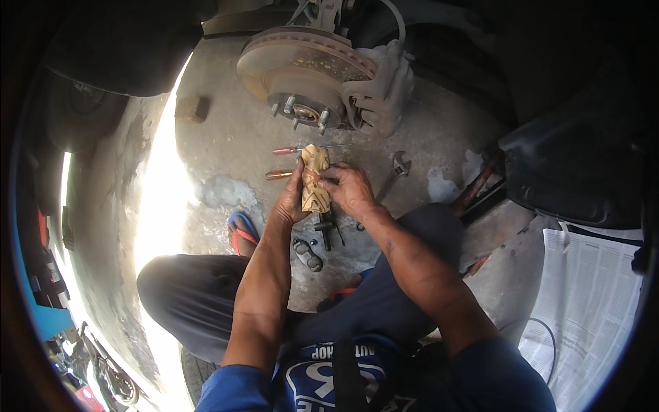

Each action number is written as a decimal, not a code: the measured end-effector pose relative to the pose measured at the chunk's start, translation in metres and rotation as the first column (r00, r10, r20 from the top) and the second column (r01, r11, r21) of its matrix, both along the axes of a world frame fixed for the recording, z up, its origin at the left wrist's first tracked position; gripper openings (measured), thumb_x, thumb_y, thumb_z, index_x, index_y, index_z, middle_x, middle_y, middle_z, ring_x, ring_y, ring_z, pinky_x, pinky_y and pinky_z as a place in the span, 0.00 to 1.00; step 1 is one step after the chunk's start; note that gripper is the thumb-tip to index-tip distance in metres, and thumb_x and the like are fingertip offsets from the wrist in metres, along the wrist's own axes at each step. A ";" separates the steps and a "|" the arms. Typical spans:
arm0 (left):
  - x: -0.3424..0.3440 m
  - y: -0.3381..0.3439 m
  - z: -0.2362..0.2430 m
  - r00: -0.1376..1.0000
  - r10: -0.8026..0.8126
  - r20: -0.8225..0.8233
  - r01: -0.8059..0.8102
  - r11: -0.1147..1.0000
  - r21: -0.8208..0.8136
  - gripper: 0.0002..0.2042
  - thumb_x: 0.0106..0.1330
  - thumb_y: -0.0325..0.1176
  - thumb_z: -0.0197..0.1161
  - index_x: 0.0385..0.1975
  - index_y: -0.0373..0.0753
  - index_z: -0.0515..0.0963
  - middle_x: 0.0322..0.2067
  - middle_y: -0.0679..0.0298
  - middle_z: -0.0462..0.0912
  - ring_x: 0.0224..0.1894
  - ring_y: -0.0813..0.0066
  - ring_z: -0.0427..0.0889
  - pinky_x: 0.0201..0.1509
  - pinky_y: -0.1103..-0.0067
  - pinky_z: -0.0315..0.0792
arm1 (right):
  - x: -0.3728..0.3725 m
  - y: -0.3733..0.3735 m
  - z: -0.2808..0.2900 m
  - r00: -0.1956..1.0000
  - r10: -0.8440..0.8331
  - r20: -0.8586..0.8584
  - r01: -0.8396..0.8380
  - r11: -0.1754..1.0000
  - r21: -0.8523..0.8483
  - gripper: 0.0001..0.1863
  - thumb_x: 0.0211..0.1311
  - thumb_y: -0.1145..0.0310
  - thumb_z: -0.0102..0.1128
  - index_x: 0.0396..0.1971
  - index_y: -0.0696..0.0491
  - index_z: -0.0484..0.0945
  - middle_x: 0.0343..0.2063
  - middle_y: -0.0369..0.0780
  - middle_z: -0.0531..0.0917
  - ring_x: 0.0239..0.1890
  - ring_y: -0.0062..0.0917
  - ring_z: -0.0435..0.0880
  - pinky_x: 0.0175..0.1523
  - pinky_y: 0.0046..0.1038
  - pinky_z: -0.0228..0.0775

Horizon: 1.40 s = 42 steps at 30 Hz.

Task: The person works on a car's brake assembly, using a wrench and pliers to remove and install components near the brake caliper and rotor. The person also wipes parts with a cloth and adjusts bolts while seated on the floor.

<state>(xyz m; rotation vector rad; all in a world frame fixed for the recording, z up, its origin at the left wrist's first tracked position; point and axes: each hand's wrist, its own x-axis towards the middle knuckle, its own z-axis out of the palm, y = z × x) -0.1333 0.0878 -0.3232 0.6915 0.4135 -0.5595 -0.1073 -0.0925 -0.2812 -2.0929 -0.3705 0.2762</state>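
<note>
I squat on a concrete floor in front of a car's bare brake disc (pixel 292 65) with its wheel studs and caliper (pixel 384 89). Both hands hold a small tan cardboard box (pixel 315 180) with a red-brown pattern, upright above the floor. My left hand (pixel 292 200) grips its left side and lower part. My right hand (pixel 349 189) holds its right edge with the fingers at the box's middle. A dark brake pad (pixel 308 254) lies on the floor just below the hands.
Two screwdrivers (pixel 285 150) with reddish handles lie beyond the box, an adjustable wrench (pixel 395 172) to the right. Dark tools (pixel 326 230) lie under the hands. A brick (pixel 191 108) sits far left. Newspaper (pixel 590 295) is spread at right, beside a dark car panel (pixel 576 165).
</note>
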 end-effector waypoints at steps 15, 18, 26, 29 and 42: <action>-0.010 0.034 0.002 0.960 -0.280 0.029 0.272 0.951 0.148 0.29 0.70 0.49 0.69 0.63 0.37 0.72 0.44 0.62 0.86 0.43 0.71 0.87 0.47 0.73 0.84 | -0.002 0.002 0.005 0.622 0.257 -0.740 0.165 0.880 0.445 0.15 0.70 0.62 0.59 0.42 0.59 0.81 0.28 0.39 0.80 0.30 0.25 0.77 0.38 0.30 0.71; -0.023 0.032 0.026 0.957 -0.285 -0.064 0.292 0.933 0.209 0.31 0.68 0.47 0.70 0.64 0.35 0.71 0.45 0.59 0.85 0.43 0.69 0.87 0.48 0.72 0.84 | 0.003 0.000 0.024 0.757 0.130 -0.640 0.066 0.960 0.272 0.15 0.68 0.62 0.63 0.40 0.61 0.83 0.30 0.42 0.85 0.31 0.27 0.81 0.40 0.33 0.74; -0.004 0.011 0.074 0.640 -0.767 -0.040 0.731 0.592 0.338 0.30 0.57 0.37 0.77 0.58 0.29 0.76 0.43 0.57 0.88 0.43 0.69 0.88 0.48 0.76 0.82 | 0.047 -0.043 -0.013 0.632 -0.534 -0.562 0.633 0.774 -0.024 0.17 0.69 0.58 0.66 0.38 0.60 0.84 0.33 0.42 0.87 0.35 0.28 0.83 0.43 0.34 0.74; -0.022 0.013 0.068 0.797 -0.590 -0.128 0.596 0.738 0.315 0.33 0.53 0.37 0.77 0.58 0.29 0.76 0.47 0.56 0.87 0.48 0.72 0.86 0.54 0.77 0.78 | 0.043 -0.045 -0.001 0.659 -0.364 -0.658 0.547 0.832 0.088 0.16 0.71 0.59 0.65 0.37 0.60 0.83 0.30 0.40 0.86 0.34 0.27 0.82 0.41 0.33 0.74; -0.026 0.051 0.013 0.871 -0.480 -0.103 0.486 0.811 0.327 0.34 0.48 0.35 0.76 0.58 0.32 0.74 0.48 0.60 0.85 0.46 0.64 0.84 0.51 0.71 0.78 | 0.040 -0.077 0.049 0.826 -0.022 -0.563 0.202 0.944 0.260 0.11 0.70 0.62 0.67 0.37 0.55 0.82 0.25 0.31 0.77 0.33 0.21 0.76 0.43 0.26 0.70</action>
